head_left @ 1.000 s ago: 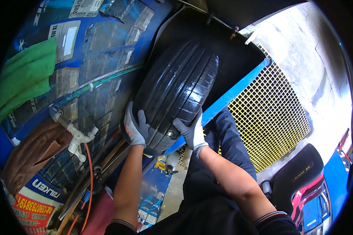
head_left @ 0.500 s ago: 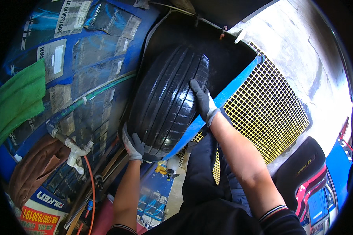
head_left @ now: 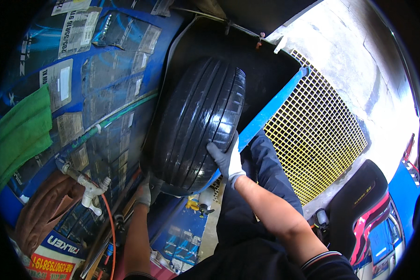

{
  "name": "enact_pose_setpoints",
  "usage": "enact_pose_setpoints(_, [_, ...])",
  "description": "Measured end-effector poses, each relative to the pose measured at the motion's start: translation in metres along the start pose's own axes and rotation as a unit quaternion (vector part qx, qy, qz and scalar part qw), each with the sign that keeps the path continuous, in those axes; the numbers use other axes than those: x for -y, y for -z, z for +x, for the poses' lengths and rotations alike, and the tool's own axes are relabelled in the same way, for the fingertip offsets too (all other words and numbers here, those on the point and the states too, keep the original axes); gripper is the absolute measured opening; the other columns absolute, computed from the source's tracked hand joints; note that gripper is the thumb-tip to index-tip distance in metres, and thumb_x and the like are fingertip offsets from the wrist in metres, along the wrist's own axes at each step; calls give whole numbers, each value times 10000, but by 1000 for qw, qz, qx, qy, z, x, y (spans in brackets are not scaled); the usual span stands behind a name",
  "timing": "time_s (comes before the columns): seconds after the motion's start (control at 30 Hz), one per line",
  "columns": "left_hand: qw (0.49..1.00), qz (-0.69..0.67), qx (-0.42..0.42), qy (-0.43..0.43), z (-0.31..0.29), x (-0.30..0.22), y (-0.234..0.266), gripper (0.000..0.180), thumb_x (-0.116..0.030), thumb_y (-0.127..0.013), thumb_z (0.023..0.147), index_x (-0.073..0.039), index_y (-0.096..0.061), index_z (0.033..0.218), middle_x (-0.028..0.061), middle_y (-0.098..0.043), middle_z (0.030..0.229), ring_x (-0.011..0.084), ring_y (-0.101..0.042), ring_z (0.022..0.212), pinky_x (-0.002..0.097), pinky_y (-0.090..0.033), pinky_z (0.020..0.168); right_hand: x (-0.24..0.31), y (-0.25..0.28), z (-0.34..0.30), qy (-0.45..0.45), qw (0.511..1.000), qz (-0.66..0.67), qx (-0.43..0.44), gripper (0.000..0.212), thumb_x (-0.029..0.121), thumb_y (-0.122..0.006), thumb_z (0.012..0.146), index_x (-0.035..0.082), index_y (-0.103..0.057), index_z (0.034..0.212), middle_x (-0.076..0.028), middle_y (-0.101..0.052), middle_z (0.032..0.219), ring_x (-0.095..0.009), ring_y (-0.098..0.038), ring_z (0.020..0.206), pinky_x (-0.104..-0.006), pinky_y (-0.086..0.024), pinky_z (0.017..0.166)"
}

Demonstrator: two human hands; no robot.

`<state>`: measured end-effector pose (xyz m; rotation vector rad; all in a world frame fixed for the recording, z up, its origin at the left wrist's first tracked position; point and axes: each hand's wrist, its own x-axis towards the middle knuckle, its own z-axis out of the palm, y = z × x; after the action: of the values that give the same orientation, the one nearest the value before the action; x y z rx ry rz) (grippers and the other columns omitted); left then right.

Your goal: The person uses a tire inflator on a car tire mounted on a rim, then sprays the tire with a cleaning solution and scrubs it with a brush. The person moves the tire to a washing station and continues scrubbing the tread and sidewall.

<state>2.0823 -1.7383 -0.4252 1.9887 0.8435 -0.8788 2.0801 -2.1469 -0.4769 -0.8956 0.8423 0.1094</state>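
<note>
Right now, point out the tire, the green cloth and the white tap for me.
Tire (head_left: pixel 196 123): head view, on the middle of the grooved tread.
Green cloth (head_left: pixel 24 137): head view, on its middle.
White tap (head_left: pixel 90 190): head view, on its body.

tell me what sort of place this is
Probably a tire workshop: a glossy black tire fills the middle, with a white tap on the left and a yellow floor grate on the right.

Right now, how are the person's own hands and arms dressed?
The left hand and right hand wear gloves; the right one has grey fingers and a white back, the left is blurred. The forearms are bare. The right sleeve is short and dark, its hem edged with thin pale stripes.
</note>
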Motion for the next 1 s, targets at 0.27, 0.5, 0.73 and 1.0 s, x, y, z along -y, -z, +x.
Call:
enact_pose_setpoints(0.27, [864, 327, -202, -325, 9, -191, -149, 608, -381, -644, 1088, 3, -578, 1555, 262, -651, 1506, 385, -640, 1387, 456, -486, 1187, -21, -16, -42, 43, 988, -150, 13, 1072, 223, -948, 813, 66, -272, 1630, -144, -567, 1473, -249, -591, 1335, -438, -491, 1160])
enact_pose_setpoints(0.5, [869, 311, -231, -308, -6, -213, -141, 613, -430, -654, 1075, -4, -612, 1513, 288, -679, 1450, 460, -664, 1329, 496, -511, 1143, -20, -32, -57, 42, 985, -166, 21, 1165, 259, -979, 767, 57, -254, 1657, -156, -546, 1506, -288, -576, 1364, -429, -471, 1183])
enact_pose_setpoints(0.73, [866, 293, -220, -340, 1, -187, -137, 590, -392, -651, 1079, 2, -611, 1516, 286, -666, 1473, 460, -656, 1341, 491, -505, 1152, -6, -16, -59, 7, 994, -81, 77, 1035, 243, -968, 844, 28, -312, 1615, -176, -576, 1499, -276, -589, 1368, -421, -497, 1160])
enact_pose_setpoints(1.0, [859, 289, -231, -355, -8, -150, -139, 635, -381, -660, 1052, -4, -575, 1555, 271, -660, 1489, 457, -645, 1357, 499, -492, 1167, 20, 30, 98, -143, 990, 12, -18, 894, 543, -744, 1036, -49, -399, 1610, -172, -665, 1447, -245, -656, 1286, -388, -520, 1122])
